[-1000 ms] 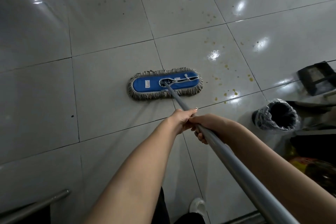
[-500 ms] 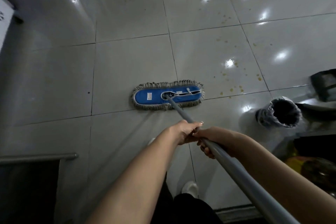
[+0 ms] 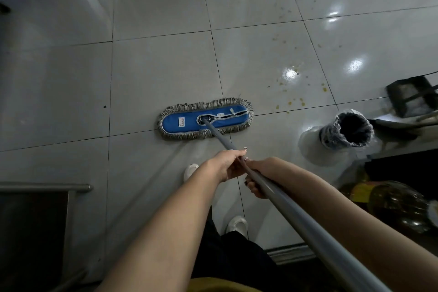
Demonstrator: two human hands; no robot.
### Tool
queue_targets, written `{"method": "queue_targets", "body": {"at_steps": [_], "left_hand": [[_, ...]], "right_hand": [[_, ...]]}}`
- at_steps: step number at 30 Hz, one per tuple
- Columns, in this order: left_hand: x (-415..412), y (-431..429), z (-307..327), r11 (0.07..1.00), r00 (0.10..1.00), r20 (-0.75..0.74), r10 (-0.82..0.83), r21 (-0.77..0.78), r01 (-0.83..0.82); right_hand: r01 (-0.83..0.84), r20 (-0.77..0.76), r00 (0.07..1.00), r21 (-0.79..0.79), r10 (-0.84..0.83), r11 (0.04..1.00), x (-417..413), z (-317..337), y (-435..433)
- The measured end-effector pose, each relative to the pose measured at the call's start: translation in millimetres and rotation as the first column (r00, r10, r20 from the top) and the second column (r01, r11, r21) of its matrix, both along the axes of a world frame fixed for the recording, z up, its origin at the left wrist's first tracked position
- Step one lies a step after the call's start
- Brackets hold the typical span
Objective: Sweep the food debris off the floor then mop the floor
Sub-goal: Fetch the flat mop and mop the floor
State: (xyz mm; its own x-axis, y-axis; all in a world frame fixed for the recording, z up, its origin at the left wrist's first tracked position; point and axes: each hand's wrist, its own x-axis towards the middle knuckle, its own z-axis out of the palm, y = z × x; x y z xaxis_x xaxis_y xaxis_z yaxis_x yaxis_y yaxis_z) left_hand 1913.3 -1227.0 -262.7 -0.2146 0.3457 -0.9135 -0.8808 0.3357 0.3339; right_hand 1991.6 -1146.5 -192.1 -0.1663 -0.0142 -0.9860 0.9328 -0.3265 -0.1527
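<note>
At 12 o'clock from both hands, the mop head (image 3: pixel 205 118) lies flat on the floor (image 3: pixel 154 69), long axis crosswise. Left hand (image 3: pixel 226 165), nearer, and right hand (image 3: pixel 260 176) grip the handle (image 3: pixel 279 193). Debris (image 3: pixel 290 102) lies at 2 o'clock.

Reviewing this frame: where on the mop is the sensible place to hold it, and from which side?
Grip the mop handle mid-shaft, from above: it slants up from the flat mop head toward the person. Left hand and right hand already wrap it there.
</note>
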Motion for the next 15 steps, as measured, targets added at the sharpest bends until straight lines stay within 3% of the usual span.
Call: {"method": "queue_targets", "body": {"at_steps": [6, 15], "left_hand": [[-22, 6, -11, 0.997, 0.997, 0.002, 0.072, 0.008, -0.072], [-81, 16, -21, 0.996, 0.998, 0.033, 0.053, 0.065, -0.055]], "right_hand": [[0.034, 0.012, 0.999, 0.029, -0.035, 0.999, -21, 12, -1], [-0.054, 0.027, 0.998, 0.070, 0.052, 0.996, -83, 19, 11]]}}
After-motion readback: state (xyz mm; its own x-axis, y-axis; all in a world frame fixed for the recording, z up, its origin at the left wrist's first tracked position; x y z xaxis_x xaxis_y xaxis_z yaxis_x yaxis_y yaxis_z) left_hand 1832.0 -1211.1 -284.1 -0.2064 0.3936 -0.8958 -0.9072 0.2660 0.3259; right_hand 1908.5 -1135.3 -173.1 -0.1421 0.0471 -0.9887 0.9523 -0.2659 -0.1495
